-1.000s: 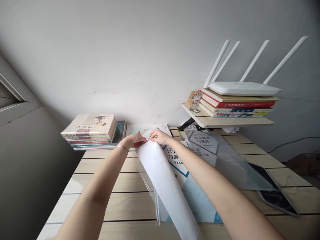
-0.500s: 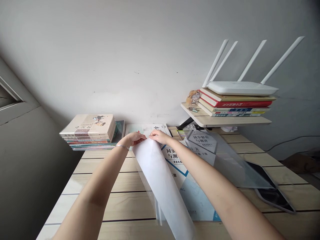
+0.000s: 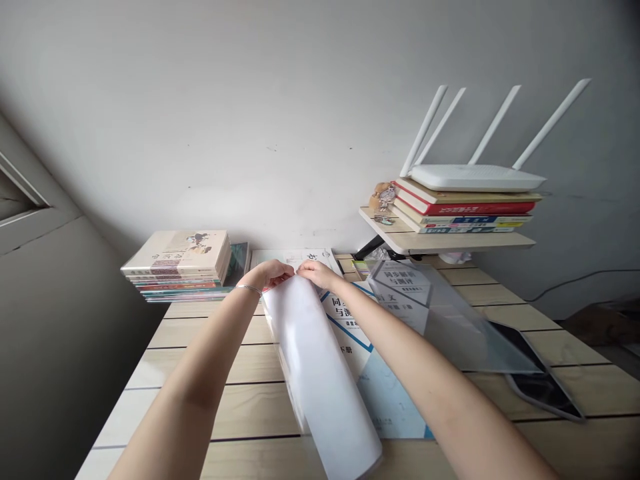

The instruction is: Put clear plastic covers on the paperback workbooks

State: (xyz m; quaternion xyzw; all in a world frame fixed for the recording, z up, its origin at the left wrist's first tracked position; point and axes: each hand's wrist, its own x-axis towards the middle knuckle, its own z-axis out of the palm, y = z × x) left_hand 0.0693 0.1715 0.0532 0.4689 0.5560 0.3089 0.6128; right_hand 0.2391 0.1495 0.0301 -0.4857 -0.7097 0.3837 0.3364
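Head view: left hand [image 3: 273, 272] and right hand [image 3: 317, 272] nearly meet, both pinching the far end of a white sheet [image 3: 320, 373]; left fingertips partly hidden. Sheet sits mid-counter [image 3: 250, 407], bowed upward, its near end toward the viewer, along the left part of a blue-and-white book [image 3: 387, 387] lying flat. Clear film [image 3: 286, 367] shows along the sheet's left edge. Bracelet [image 3: 249, 289] on left wrist. Right forearm passes over the book. To the right, a cloudy plastic cover [image 3: 465, 340] lies over a printed book and partly over a dark tablet [image 3: 545, 393]. Book stack [image 3: 175, 253] at back left, near the wall. Back right, raised shelf [image 3: 450, 241] holds a small figurine [image 3: 383, 198] beside more books [image 3: 470, 209], white router [image 3: 475, 177] on top.
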